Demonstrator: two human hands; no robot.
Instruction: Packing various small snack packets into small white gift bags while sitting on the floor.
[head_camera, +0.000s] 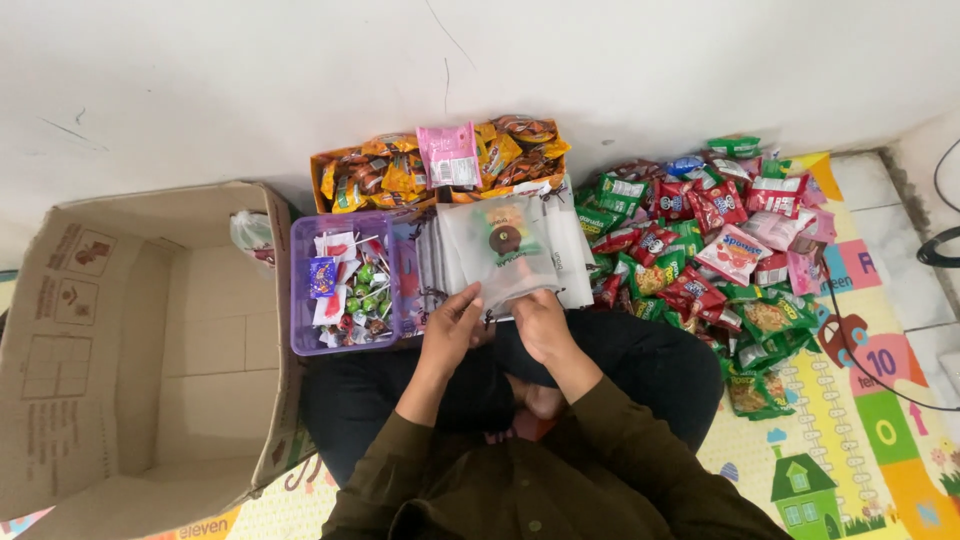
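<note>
My left hand (452, 328) and my right hand (540, 322) both grip the near edge of a frosted clear plastic pouch (505, 250), held flat above my lap. Inside the pouch are a green snack packet and a round brown sweet. Under it lies a stack of similar empty pouches (575, 250). My legs in dark trousers are crossed below.
A purple tray (300, 300) of lollipops and small candies is left of the pouch. Behind it, an orange box (335, 170) holds orange snack packets with a pink packet (450, 155) on top. Red, green and pink snack packets (720, 250) are piled on the play mat at right. An open cardboard box (120, 350) stands at left.
</note>
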